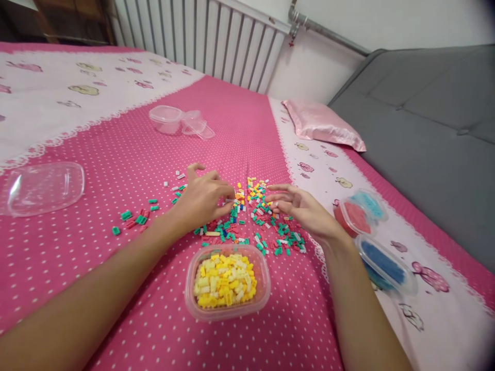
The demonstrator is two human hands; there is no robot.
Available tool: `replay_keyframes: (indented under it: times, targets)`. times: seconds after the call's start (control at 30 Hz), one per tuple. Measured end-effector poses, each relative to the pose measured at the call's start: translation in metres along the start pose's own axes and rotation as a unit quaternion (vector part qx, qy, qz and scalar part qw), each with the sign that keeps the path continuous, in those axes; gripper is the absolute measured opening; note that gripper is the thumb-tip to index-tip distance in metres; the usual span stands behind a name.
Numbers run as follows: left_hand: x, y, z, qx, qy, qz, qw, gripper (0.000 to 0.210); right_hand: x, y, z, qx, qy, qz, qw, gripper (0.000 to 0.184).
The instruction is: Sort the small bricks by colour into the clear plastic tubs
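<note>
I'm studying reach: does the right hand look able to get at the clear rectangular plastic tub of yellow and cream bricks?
Probably yes: the tub is open-topped and near the right hand, with only scattered green, red and white plastic bricks lying between them.

Bright pink cloth bedspread (240, 123) bears white polka dots, centre frame. Lower centre, heaped plastic bricks (225, 281) are yellow and cream; mid-frame, loose plastic bricks (225, 228) are green, red, yellow, white, blue. Padded headboard (421, 118), right, is grey.
</note>
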State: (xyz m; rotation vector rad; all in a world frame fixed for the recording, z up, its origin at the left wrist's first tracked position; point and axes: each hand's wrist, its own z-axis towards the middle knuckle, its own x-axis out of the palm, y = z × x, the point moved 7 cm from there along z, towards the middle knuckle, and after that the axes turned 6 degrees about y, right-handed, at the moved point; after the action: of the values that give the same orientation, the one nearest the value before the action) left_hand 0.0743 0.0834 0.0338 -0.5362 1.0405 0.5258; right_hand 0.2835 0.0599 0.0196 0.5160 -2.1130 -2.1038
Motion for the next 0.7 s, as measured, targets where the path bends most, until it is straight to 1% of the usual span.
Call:
replay_keyframes:
  times: [0.13, 0.27, 0.33, 0.4, 0.47, 0.53, 0.6, 0.67, 0.7]
  targets:
    - [0.007, 0.001, 0.000, -0.003, 0.031, 0.005, 1.000, 0.014, 0.017, 0.008, -0.001, -0.028, 0.038, 0.006, 0.999, 0.024]
    - [0.007, 0.001, 0.000, -0.002, 0.036, 0.008, 0.999, 0.012, 0.027, 0.014, -0.002, -0.038, 0.056, -0.006, 0.998, 0.021]
    - [0.007, 0.001, -0.001, 0.000, 0.034, 0.008, 0.999, 0.012, 0.024, 0.013, -0.001, -0.045, 0.037, -0.030, 0.998, 0.019]
    - [0.007, 0.000, -0.001, 0.002, 0.033, 0.011, 0.999, 0.012, 0.016, 0.009, 0.001, -0.052, -0.008, -0.073, 0.996, 0.016]
    - [0.009, 0.000, -0.001, 0.003, 0.038, 0.015, 0.999, 0.012, 0.005, 0.002, 0.003, -0.049, -0.063, -0.134, 0.988, 0.014]
    - [0.011, -0.001, -0.002, 0.007, 0.049, 0.019, 0.999, 0.012, -0.002, -0.007, 0.005, -0.034, -0.098, -0.200, 0.974, 0.012]
    - [0.013, -0.002, -0.002, 0.010, 0.061, 0.023, 0.998, 0.011, -0.003, -0.016, 0.008, -0.011, -0.093, -0.257, 0.962, 0.009]
    - [0.014, -0.002, -0.002, 0.012, 0.066, 0.025, 0.997, 0.011, 0.002, -0.021, 0.010, 0.001, -0.057, -0.300, 0.952, 0.012]
    - [0.015, -0.003, -0.002, 0.013, 0.066, 0.024, 0.997, 0.012, 0.004, -0.021, 0.011, 0.002, -0.040, -0.314, 0.949, 0.016]
